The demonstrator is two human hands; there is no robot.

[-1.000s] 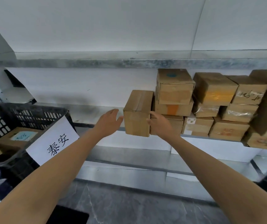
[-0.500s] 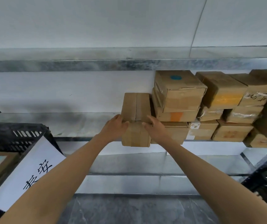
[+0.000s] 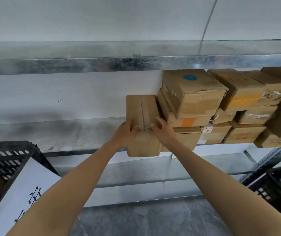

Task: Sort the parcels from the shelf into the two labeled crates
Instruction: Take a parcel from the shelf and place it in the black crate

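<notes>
Cardboard parcel [image 3: 143,123] sits at the front edge of the metal shelf [image 3: 54,133], leftmost of the stack — taped seam facing up. My left hand [image 3: 125,133] and right hand [image 3: 163,131] clasp it from either side, fingers curled on top. Stacked parcels [image 3: 192,97] touch its right side (one with a blue sticker). Black crate [image 3: 5,157] with a white label [image 3: 22,196] lower left.

- A stockroom or parcel-sorting room, by the look of it: galvanised metal shelving [image 3: 102,64] runs along a plain white wall [image 3: 102,19].
- Taped cardboard parcels [image 3: 221,106] sit stacked on the shelf, several with stickers.
- Black slatted plastic crates [image 3: 5,155] stand at both sides, one carrying a handwritten paper label [image 3: 22,198].
- Grey stone-look floor [image 3: 153,218] below.
</notes>
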